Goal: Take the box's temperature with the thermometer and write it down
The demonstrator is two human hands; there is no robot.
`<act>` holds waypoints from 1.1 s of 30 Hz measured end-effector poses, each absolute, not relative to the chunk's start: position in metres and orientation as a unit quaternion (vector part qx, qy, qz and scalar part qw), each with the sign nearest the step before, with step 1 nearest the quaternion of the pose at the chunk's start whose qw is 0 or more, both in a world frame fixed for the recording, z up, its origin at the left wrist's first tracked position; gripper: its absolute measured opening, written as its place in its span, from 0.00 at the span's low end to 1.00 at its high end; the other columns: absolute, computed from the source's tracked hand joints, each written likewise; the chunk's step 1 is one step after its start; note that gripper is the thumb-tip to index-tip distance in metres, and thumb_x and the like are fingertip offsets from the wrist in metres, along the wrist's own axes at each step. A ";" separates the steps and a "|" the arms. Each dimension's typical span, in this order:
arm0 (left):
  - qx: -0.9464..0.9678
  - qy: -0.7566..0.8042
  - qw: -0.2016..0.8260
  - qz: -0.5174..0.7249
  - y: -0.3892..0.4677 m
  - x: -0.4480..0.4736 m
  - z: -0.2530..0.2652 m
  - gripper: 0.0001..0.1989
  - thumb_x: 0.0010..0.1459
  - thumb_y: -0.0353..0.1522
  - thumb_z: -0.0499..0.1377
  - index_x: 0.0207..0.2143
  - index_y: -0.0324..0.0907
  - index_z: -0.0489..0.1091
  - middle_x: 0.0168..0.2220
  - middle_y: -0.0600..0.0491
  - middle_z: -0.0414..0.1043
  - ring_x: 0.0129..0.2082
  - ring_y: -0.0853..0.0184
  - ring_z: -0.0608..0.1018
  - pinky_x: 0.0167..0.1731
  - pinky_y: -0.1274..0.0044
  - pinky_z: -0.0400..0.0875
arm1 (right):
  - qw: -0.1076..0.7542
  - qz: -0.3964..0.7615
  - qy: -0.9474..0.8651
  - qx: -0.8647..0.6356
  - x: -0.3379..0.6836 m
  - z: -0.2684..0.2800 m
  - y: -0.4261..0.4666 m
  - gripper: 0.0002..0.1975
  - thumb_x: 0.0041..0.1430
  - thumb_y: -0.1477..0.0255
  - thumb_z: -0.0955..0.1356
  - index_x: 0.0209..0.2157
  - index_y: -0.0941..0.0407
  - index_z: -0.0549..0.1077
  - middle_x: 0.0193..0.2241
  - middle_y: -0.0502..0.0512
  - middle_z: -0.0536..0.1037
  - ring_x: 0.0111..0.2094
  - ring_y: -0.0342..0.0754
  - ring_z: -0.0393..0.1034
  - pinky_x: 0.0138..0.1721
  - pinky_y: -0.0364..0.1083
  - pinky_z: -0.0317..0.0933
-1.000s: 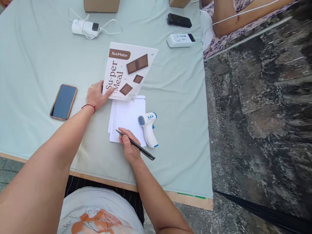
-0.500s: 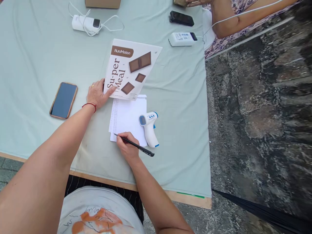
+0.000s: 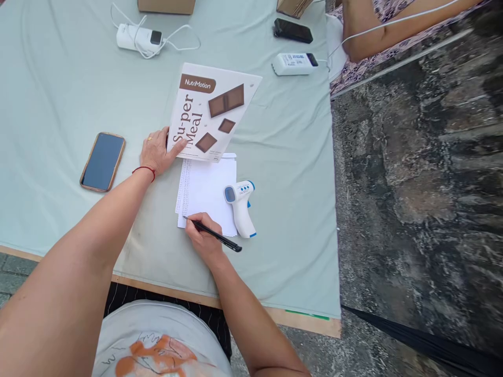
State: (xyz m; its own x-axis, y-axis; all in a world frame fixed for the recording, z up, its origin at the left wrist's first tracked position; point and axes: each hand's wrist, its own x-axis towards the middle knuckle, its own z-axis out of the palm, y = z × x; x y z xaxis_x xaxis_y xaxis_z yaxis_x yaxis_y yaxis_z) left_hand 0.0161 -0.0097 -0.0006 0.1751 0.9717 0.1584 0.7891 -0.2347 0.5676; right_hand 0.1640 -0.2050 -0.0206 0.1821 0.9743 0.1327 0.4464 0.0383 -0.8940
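Note:
My right hand is closed around a black pen, its tip at the lower left of a white sheet of paper. Small writing runs in columns down the paper's left side. My left hand grips the near left edge of a white NutriMotion box, thumb on its printed face and the other fingers partly hidden. The box is tilted and overlaps the paper's top edge. A white and blue infrared thermometer lies on the paper's right edge, beside my right hand.
A smartphone lies left on the cloth-covered table. Farther back are a white device with a cable, a black device, a white power bank and cardboard boxes. Another person's arm rests at the far right.
The pen's rear end has swung slightly left and my right hand has shifted a little left. At the back, the other person's hand has left the cardboard box, which shows more now.

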 end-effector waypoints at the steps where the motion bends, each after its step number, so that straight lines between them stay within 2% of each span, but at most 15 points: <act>1: 0.744 0.591 0.182 0.251 -0.010 0.016 0.000 0.34 0.63 0.59 0.43 0.53 0.43 0.65 0.47 0.42 0.71 0.54 0.51 0.69 0.54 0.61 0.60 | 0.442 0.297 -0.568 -0.628 0.164 -0.020 -0.205 0.08 0.52 0.68 0.63 0.24 0.55 0.69 0.18 0.47 0.67 0.20 0.41 0.59 0.24 0.42 0.56; 14: 0.744 0.591 0.185 0.252 -0.009 0.016 -0.001 0.35 0.62 0.60 0.42 0.54 0.43 0.66 0.46 0.42 0.71 0.53 0.51 0.69 0.55 0.61 0.59 | 0.461 0.311 -0.541 -0.631 0.167 -0.023 -0.203 0.09 0.51 0.65 0.63 0.24 0.55 0.69 0.17 0.47 0.67 0.20 0.42 0.60 0.24 0.43 0.57; 33: 0.746 0.589 0.179 0.256 -0.009 0.015 -0.001 0.34 0.62 0.59 0.43 0.53 0.43 0.66 0.47 0.42 0.71 0.53 0.51 0.70 0.54 0.61 0.60 | 0.450 0.326 -0.539 -0.633 0.167 -0.023 -0.204 0.08 0.51 0.66 0.63 0.24 0.56 0.69 0.18 0.47 0.67 0.20 0.42 0.59 0.24 0.43 0.56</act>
State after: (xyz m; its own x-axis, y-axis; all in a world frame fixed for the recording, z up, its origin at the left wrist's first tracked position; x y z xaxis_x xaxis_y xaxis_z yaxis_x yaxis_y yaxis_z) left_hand 0.0152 -0.0087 -0.0013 0.1763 0.9694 0.1708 0.7862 -0.2431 0.5682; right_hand 0.1670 -0.2038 -0.0231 0.2062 0.9759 0.0720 0.3882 -0.0140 -0.9215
